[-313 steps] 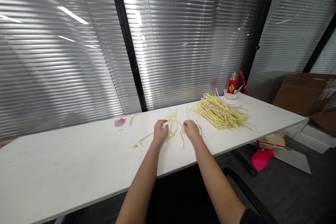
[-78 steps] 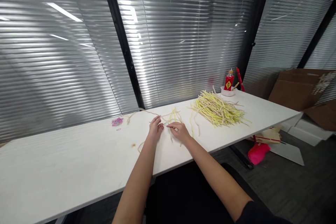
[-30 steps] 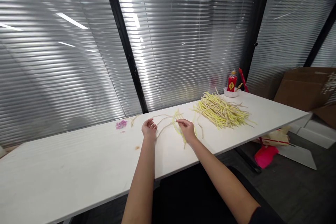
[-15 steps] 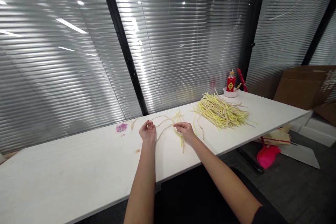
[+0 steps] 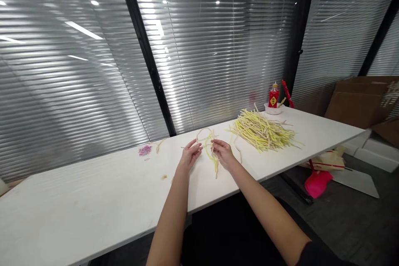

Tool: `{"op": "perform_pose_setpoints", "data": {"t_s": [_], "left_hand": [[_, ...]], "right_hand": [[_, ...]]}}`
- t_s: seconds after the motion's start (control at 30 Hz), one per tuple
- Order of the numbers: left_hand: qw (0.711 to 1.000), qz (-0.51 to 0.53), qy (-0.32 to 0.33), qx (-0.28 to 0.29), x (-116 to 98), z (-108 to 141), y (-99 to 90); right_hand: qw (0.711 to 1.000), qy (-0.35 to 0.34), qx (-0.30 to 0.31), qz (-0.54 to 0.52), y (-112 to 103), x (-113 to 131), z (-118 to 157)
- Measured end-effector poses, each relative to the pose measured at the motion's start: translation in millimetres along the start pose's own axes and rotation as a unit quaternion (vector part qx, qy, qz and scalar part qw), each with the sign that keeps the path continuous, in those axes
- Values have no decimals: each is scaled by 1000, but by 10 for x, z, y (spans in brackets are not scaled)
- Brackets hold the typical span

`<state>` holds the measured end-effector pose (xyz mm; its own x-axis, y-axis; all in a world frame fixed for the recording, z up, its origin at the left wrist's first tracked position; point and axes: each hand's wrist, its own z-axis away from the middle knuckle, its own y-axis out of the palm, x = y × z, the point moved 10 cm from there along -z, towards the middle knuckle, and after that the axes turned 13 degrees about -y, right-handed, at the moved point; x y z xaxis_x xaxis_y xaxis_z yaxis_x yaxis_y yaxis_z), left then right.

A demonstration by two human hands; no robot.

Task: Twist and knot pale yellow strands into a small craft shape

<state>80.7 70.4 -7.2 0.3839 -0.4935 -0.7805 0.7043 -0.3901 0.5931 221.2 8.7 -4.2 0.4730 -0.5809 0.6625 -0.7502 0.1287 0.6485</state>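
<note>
Both arms reach out over the white table (image 5: pixel 93 199). The left hand (image 5: pixel 190 156) and right hand (image 5: pixel 222 154) each pinch thin, bendy yellow strips (image 5: pixel 209 149) between them. A big messy pile of strips (image 5: pixel 262 131) lies at two o'clock.

One view only, from the head; it looks forward and a little down across the white table (image 5: pixel 93 199) toward the blinds (image 5: pixel 77 70); both forearms run up from the bottom edge to mid-frame; the table's right end and floor (image 5: pixel 358 216) beyond fill the right side.
</note>
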Motion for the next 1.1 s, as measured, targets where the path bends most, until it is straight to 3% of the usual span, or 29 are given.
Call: {"op": "perform_pose_setpoints", "data": {"t_s": [0.33, 0.6, 1.1], "left_hand": [[984, -142, -81, 70, 361, 16, 276], [972, -182, -114, 93, 455, 18, 308], [958, -231, -115, 128, 496, 23, 346]], "right_hand": [[1000, 0, 8, 21, -15, -43, -1], [996, -3, 22, 89, -22, -47, -2], [985, -6, 46, 168, -50, -135, -3]]}}
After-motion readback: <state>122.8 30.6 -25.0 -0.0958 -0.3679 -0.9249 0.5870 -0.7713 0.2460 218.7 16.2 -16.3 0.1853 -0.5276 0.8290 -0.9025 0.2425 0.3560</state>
